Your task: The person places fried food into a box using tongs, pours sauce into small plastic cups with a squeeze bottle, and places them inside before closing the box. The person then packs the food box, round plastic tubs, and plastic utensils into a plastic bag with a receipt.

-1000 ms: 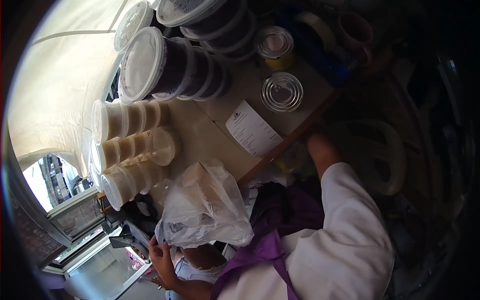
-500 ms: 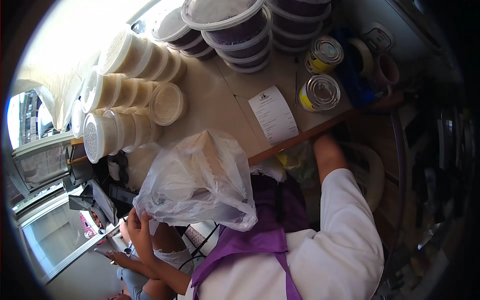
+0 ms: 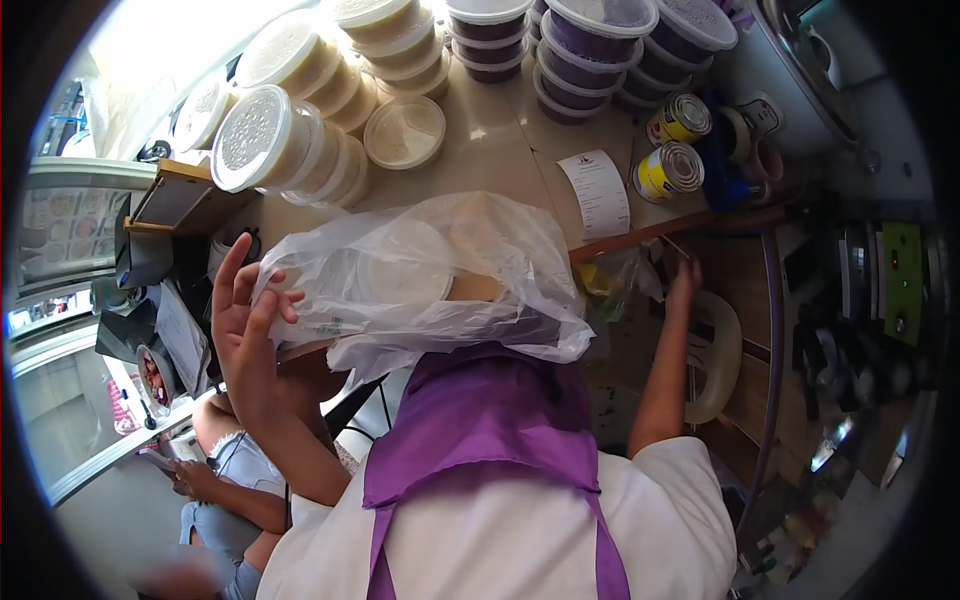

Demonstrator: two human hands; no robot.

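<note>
A translucent plastic bag (image 3: 450,290) lies at the table's front edge, with a round clear-lidded container (image 3: 405,262) and something brown inside it. My left hand (image 3: 250,330) is at the bag's left side, its thumb and some fingers round the bag's edge while another finger points up. Low beyond the table's edge on the right, my right hand (image 3: 682,272) is closed beside clear plastic (image 3: 630,280); a thin item shows at its fingers, too small to make out. A printed receipt (image 3: 597,195) lies on the table (image 3: 490,150) beyond the bag.
Stacked tubs of pale food (image 3: 300,150) stand at the back left, stacked purple tubs (image 3: 580,70) at the back. Two yellow-labelled cans (image 3: 668,172) and a pink mug (image 3: 768,160) are right of the receipt. Another person (image 3: 235,490) sits at lower left; a chair (image 3: 715,355) is at right.
The view has turned, showing more of the table's right side. My left hand has risen along the bag with its fingers spreading more. My right hand has come into view from below the table's edge.
</note>
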